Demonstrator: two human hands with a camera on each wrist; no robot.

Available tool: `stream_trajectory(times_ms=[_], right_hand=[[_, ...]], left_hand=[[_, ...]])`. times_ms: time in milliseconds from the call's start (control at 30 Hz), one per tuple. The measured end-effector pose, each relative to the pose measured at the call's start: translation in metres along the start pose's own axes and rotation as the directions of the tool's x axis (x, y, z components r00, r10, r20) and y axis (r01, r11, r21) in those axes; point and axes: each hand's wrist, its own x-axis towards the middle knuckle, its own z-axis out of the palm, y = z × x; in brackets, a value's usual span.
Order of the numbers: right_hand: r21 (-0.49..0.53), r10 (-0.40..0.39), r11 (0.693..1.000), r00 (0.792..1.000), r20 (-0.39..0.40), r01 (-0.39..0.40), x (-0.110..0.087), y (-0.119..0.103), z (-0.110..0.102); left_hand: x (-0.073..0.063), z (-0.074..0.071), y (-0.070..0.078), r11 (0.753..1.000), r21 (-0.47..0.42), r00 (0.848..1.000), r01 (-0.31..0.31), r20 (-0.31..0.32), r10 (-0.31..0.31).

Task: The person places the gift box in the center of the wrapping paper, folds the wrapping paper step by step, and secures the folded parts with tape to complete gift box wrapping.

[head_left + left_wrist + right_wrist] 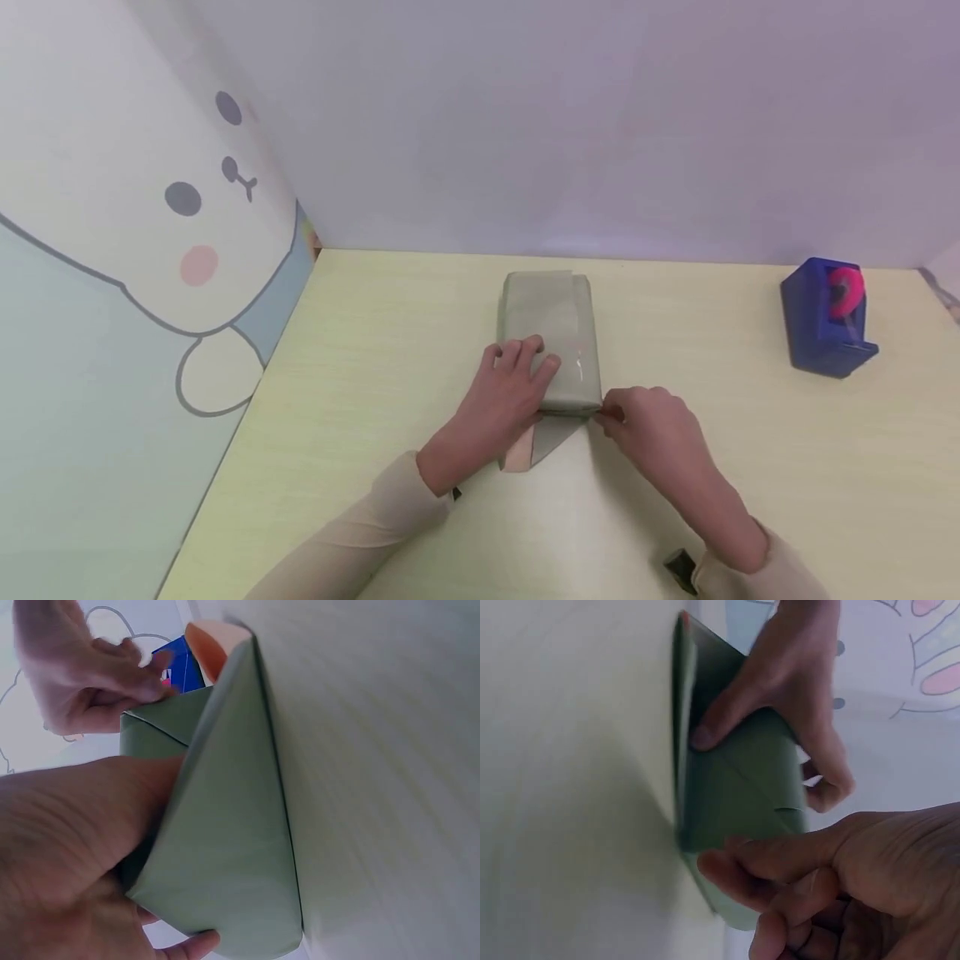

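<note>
A box-shaped package wrapped in grey-green paper (551,312) lies on the table ahead of me. My left hand (504,404) holds it, fingers spread over its top and thumb (724,720) pressed on the folded near end. From that end a pointed paper flap (240,832) sticks out toward me, its peach underside (518,455) showing at the folded-back tip. At the package's near right corner, my right hand (663,442) pinches the paper edge between thumb and index finger. The other right fingers curl under, as the right wrist view shows.
On the right of the table stands a blue tape dispenser (821,325) with a pink tape roll (847,292). A pale wall (525,125) rises behind the table's far edge. The left side has a panel with a cartoon animal (135,208).
</note>
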Motion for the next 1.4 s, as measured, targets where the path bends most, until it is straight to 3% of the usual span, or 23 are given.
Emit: stream_trajectory(times_ms=[100, 233, 533, 767, 1000, 1133, 1400], right_hand=[[0.020, 0.047, 0.999, 0.998, 0.051, -0.048, 0.006, 0.006, 0.010], [0.035, 0.046, 0.998, 0.997, 0.057, -0.048, 0.009, 0.011, 0.014], [0.043, 0.004, 0.999, 0.999, 0.045, -0.006, 0.004, -0.004, -0.020], [0.062, -0.002, 0.998, 1.000, 0.022, 0.001, -0.008, -0.002, -0.033], [-0.014, -0.012, 1.000, 0.980, 0.200, 0.015, -0.024, -0.006, -0.003], [-0.117, 0.004, 0.993, 0.985, 0.173, 0.016, -0.034, -0.012, 0.017], [-0.238, -0.058, 0.966, 0.985, 0.160, 0.096, -0.048, -0.028, 0.035]], left_hand=[[0.000, 0.000, 0.000, 1.000, -0.004, 1.000, -0.004, 0.001, 0.004], [0.000, -0.003, 0.000, 1.000, 0.001, 1.000, -0.008, 0.015, 0.008], [-0.001, -0.004, -0.003, 0.999, 0.035, 1.000, -0.019, -0.024, 0.020], [0.001, -0.002, 0.000, 1.000, 0.007, 1.000, -0.017, -0.005, 0.017], [0.001, -0.002, 0.000, 1.000, 0.018, 0.999, -0.016, -0.042, 0.017], [0.001, -0.002, 0.000, 0.999, 0.038, 0.998, -0.013, -0.055, 0.015], [-0.001, -0.001, 0.000, 0.999, 0.045, 0.999, -0.009, -0.046, 0.011]])
